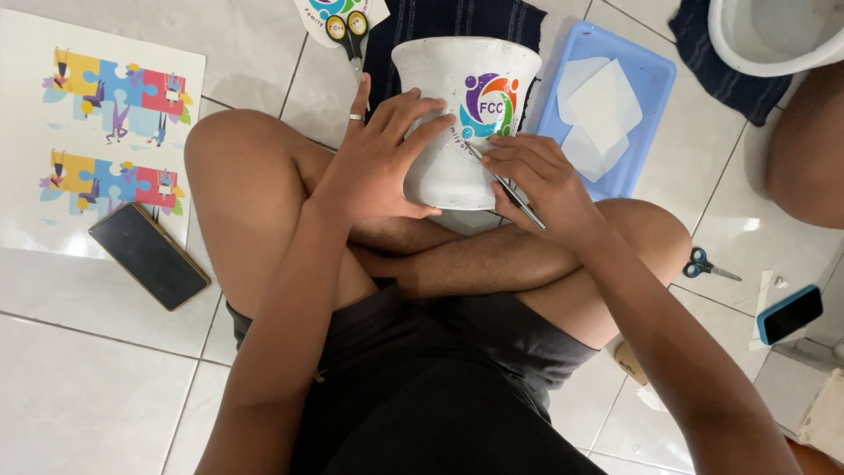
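A white pot (457, 114) with a round colourful sticker (489, 104) on its side rests tilted on my crossed legs. My left hand (380, 157), with a ring on one finger, is spread over the pot's left side and grips it. My right hand (538, 180) holds a thin metal tool (510, 189) like tweezers; its tip touches the pot just below the sticker.
On the tiled floor: a printed sheet of puzzle-piece stickers (97, 132) and a dark phone (148, 255) at left, yellow-handled scissors (349, 31) at top, a blue tray (646, 84) holding white papers, blue-handled scissors (708, 266), a blue-cased phone (789, 313), and another person's knee (804, 149) at right.
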